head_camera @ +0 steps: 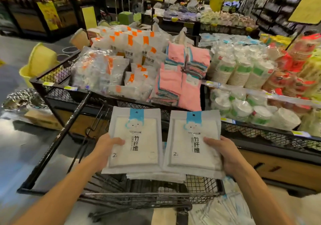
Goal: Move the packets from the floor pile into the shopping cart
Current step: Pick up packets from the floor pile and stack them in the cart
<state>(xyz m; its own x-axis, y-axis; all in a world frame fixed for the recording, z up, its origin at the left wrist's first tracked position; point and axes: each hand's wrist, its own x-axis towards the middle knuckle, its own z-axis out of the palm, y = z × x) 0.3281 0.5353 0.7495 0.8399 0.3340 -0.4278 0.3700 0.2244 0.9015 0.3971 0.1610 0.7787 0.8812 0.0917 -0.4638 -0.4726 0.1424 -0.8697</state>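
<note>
Two stacks of flat white packets with blue tops hang side by side over the black wire shopping cart (199, 184). My left hand (107, 148) grips the left stack (137, 138) at its left edge, thumb on top. My right hand (224, 153) grips the right stack (192, 138) at its right edge in the same way. Under both stacks, more white packets (156, 175) show just above the cart's basket. The floor pile of packets (225, 209) lies blurred at the lower right, beside the cart.
Right behind the cart stands a black mesh display bin (57, 92) with bagged goods and pink cloths (180, 79). Paper cups and bowls (243, 72) fill the shelf at right. A yellow tub (40, 59) and a cardboard box (41, 119) sit on the floor at left.
</note>
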